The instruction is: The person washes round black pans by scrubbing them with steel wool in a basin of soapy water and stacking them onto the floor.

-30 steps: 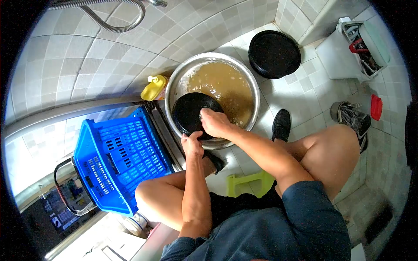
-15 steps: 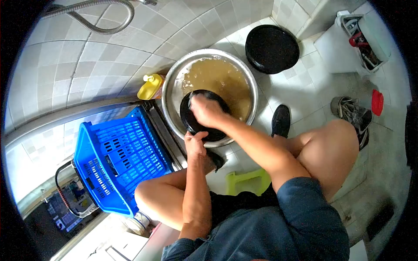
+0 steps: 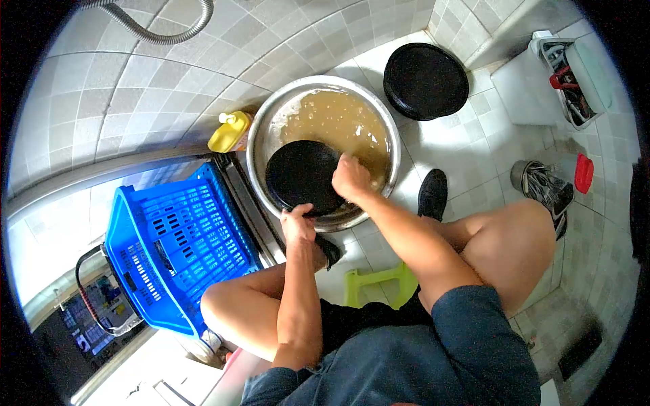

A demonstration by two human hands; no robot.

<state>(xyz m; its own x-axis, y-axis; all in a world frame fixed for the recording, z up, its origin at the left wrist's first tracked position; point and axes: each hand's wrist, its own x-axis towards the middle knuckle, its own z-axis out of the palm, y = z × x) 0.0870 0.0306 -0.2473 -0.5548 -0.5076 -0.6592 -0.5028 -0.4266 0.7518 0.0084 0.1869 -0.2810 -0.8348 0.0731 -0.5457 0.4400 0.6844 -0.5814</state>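
as the left hand [image 3: 298, 223] closes its grip on the near rim of a round black pan [image 3: 303, 177] inside a metal basin [image 3: 254, 145] of cloudy water [image 3: 338, 122], the right hand [image 3: 351, 178] curls shut beside it, any contents hidden.

Clock positions are read from the centre of one metal basin [image 3: 256, 159]: two hands, the left [image 3: 298, 224] at seven and the right [image 3: 351, 177] at four; two round black vessels, one [image 3: 303, 174] inside the rim at seven, another [image 3: 425, 81] outside at two. Also shown are two dark shoes [image 3: 432, 194], at four and six, and one each of the following: yellow bottle [image 3: 229, 134] at nine, blue basket [image 3: 183, 233] at eight, green stool [image 3: 379, 276] at five, metal hose [image 3: 159, 35] at ten, cutlery holder [image 3: 520, 177] at three.
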